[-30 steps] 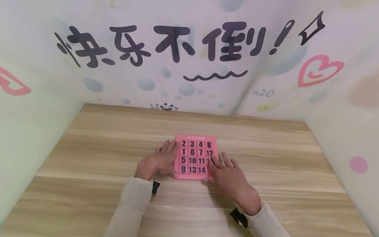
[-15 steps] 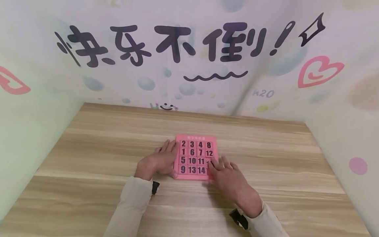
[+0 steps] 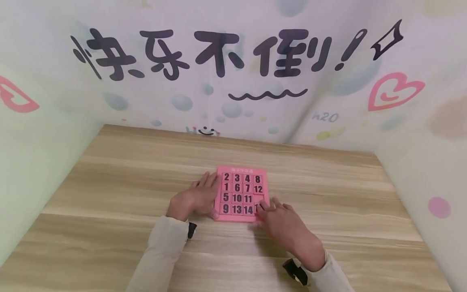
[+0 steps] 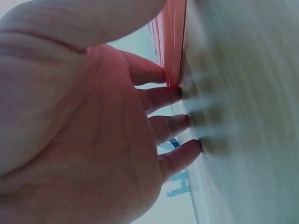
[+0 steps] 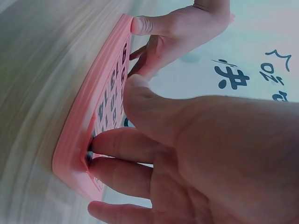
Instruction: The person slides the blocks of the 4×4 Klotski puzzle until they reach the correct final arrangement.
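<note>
A pink sliding number puzzle (image 3: 240, 217) lies flat on the table in the head view, with black numbers on its square tiles. My left hand (image 3: 197, 198) rests along its left edge, thumb at the near left corner. In the left wrist view the left fingers (image 4: 163, 128) are nearly straight; some tips touch the table, others the puzzle's side. My right hand (image 3: 282, 223) presses two fingertips on a tile (image 3: 257, 207) in the near right corner; only a "1" shows, the rest is covered. Above that tile is a bare slot (image 3: 258, 198), just below tile 12 (image 3: 258, 189).
The wooden table (image 3: 127, 174) reaches back to a printed wall sheet (image 3: 204, 109) with large dark characters. Pale side walls (image 3: 36, 162) stand at left and right. Black straps (image 3: 295, 271) sit at both wrists.
My right fingertips have slid the right column's tile from the third row toward me into the bottom row, uncovering the slot above it. The left hand and the puzzle frame have stayed put.
</note>
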`<state>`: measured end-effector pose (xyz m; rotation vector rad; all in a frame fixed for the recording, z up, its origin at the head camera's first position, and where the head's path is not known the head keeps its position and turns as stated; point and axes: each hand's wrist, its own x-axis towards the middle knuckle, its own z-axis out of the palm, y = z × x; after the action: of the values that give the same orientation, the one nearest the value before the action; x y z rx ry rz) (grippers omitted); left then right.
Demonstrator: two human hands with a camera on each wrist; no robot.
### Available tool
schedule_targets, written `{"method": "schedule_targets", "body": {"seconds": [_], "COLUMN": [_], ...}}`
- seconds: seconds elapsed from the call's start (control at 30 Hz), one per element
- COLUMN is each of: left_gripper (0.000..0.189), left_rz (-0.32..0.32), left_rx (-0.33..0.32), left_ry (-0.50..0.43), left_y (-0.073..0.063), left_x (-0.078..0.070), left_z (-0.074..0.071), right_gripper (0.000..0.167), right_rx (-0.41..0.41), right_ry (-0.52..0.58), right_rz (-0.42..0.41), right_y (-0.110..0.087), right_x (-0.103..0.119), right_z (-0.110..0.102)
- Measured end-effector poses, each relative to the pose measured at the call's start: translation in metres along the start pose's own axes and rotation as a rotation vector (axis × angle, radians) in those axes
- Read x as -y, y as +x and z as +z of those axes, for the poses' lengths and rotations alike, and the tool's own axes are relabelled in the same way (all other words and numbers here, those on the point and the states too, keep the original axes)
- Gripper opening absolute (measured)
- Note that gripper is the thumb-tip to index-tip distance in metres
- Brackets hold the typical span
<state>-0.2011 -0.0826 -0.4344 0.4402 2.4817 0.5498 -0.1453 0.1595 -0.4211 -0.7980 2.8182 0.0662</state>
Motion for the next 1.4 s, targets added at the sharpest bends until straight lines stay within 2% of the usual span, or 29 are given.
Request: {"method": "schedule_targets", "body": {"seconds": [0.13,0.37,0.57,0.73,0.9,1.03,1.17,1.3,1.4], "left_gripper": [0.113,0.113,0.113,0.114,0.114,0.114,0.115,0.114,0.113], "left_rz": [0.000,-0.008,-0.014,0.004,0.006,0.002,-0.001,-0.004,0.002], "left_rx": [0.000,0.008,0.004,0.009,0.010,0.005,0.003,0.012,0.012], "left_ry": [0.012,0.000,0.007,0.012,0.003,-0.008,-0.020,-0.022,-0.020], "left_y": [0.002,0.002,-0.001,0.000,0.002,0.002,0.003,0.002,0.002], "left_x": [-0.001,0.000,0.002,0.003,0.002,0.001,0.000,0.000,0.000], "left_z": [-0.001,-0.001,-0.004,-0.003,-0.001,-0.002,-0.003,-0.002,0.000], "right_gripper": [0.046,0.049,0.046,0.049,0.051,0.057,0.064,0.066,0.066], "right_rx": [-0.022,-0.009,-0.043,-0.023,-0.133,-0.180,-0.137,-0.074,-0.055], "right_ry": [-0.034,0.010,0.049,0.010,-0.003,-0.005,0.026,0.090,0.121], "right_rz": [-0.018,-0.011,-0.017,0.007,0.009,0.045,0.092,0.114,0.121], "right_y": [-0.001,-0.003,-0.002,-0.004,-0.004,0.007,0.016,0.018,0.018], "right_x": [-0.001,0.001,0.004,0.004,0.001,-0.006,-0.015,-0.017,-0.018], "right_z": [-0.001,-0.003,-0.003,-0.004,-0.003,0.001,0.009,0.016,0.019]}}
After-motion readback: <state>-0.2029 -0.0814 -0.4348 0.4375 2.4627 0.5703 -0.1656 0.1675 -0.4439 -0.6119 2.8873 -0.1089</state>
